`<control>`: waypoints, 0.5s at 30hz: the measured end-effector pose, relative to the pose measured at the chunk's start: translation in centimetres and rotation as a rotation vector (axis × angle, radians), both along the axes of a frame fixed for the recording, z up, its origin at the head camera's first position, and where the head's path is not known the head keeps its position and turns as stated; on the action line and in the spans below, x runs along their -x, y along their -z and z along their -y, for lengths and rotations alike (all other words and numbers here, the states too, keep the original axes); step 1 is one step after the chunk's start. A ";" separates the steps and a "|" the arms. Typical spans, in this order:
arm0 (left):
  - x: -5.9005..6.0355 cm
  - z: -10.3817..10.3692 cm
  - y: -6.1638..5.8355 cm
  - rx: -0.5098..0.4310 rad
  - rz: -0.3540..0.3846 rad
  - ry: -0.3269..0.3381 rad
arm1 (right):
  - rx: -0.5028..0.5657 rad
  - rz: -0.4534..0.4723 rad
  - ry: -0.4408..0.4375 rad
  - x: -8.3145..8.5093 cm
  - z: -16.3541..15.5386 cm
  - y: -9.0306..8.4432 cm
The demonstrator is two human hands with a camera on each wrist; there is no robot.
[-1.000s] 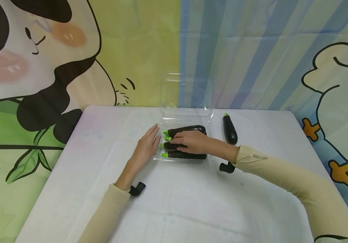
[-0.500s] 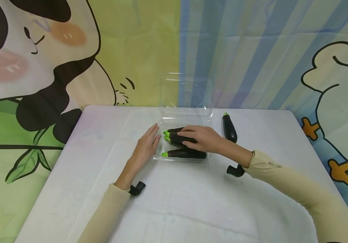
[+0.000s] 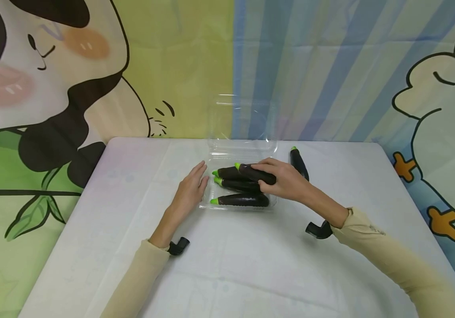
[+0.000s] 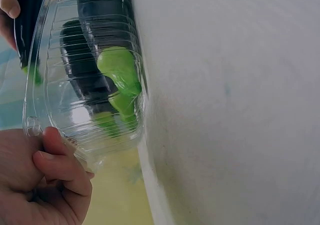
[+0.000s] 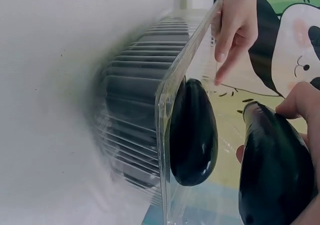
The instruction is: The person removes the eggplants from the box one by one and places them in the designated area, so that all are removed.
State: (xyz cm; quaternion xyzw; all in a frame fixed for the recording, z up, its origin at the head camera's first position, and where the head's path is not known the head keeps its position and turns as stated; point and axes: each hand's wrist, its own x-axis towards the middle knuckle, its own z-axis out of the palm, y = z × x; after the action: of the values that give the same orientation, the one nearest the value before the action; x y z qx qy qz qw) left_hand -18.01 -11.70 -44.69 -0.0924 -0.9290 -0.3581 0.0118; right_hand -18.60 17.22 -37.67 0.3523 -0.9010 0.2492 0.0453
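In the head view, a clear plastic clamshell box (image 3: 236,209) stands with its lid raised. Dark eggplants with light-green caps lie in it: one at the front (image 3: 243,200), one in the middle (image 3: 238,184) and one behind (image 3: 227,172). My right hand (image 3: 281,177) grips another eggplant (image 3: 257,173) by its thick end, its cap pointing left, over the box's right part. The right wrist view shows this eggplant (image 5: 272,170) above the rim. My left hand (image 3: 189,191) rests at the box's left edge; in the left wrist view its fingertips (image 4: 52,137) are at the rim's corner.
A further eggplant (image 3: 299,163) lies on the white-covered table (image 3: 227,256) right of the box, partly behind my right hand. The transparent lid (image 3: 243,121) rises toward the printed curtain (image 3: 180,66) along the table's back edge. Black wrist mounts (image 3: 179,246) hang below both wrists.
My right hand has taken hold of an eggplant among those in the box and lifted it, moving up and to the right. The left hand has stayed at the box's left edge.
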 end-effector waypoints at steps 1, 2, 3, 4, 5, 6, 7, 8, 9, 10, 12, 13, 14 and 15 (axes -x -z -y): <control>0.0 0.0 0.0 0.000 0.001 -0.001 | 0.004 0.004 0.004 0.0 -0.1 0.0; 0.0 0.0 0.0 0.002 -0.001 0.000 | 0.010 0.008 0.007 0.0 -0.2 0.0; 0.0 0.1 0.0 0.002 -0.002 -0.001 | 0.016 0.011 0.007 0.0 -0.3 0.0; 0.0 0.1 0.0 0.003 -0.002 -0.001 | 0.023 0.013 0.006 0.0 -0.3 0.0; 0.1 0.1 0.0 0.005 -0.003 -0.001 | 0.030 0.017 0.005 0.0 -0.4 0.0; 0.0 0.1 0.1 0.006 -0.003 0.001 | 0.035 0.021 0.005 0.0 -0.4 0.1; 0.0 0.1 0.1 0.006 -0.003 0.001 | 0.040 0.023 0.005 0.0 -0.5 0.1; 0.0 0.1 0.1 0.006 -0.003 0.003 | 0.045 0.025 0.003 -0.1 -0.5 0.1; 0.0 0.1 0.1 0.005 -0.001 0.003 | 0.049 0.022 0.003 -0.1 -0.6 0.2; 0.0 0.1 0.1 0.004 0.000 0.003 | 0.051 0.016 0.003 -0.1 -0.6 0.2; 0.0 0.1 0.1 0.001 0.001 0.001 | 0.054 -0.002 0.002 -0.1 -0.7 0.3; 0.0 0.1 0.0 -0.002 0.002 -0.001 | 0.057 -0.012 0.000 -0.2 -0.7 0.3; 0.0 0.0 0.0 -0.002 0.002 -0.003 | 0.061 -0.019 0.001 -0.2 -0.7 0.3; -0.1 0.0 0.0 -0.003 0.003 -0.005 | 0.065 -0.028 0.002 -0.2 -0.8 0.3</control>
State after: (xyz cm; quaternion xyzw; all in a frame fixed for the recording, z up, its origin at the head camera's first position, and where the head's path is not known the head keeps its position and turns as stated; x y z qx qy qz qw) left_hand -17.96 -11.73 -44.71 -0.0895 -0.9287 -0.3596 0.0116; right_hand -18.35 18.00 -37.97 0.3532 -0.8920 0.2733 0.0698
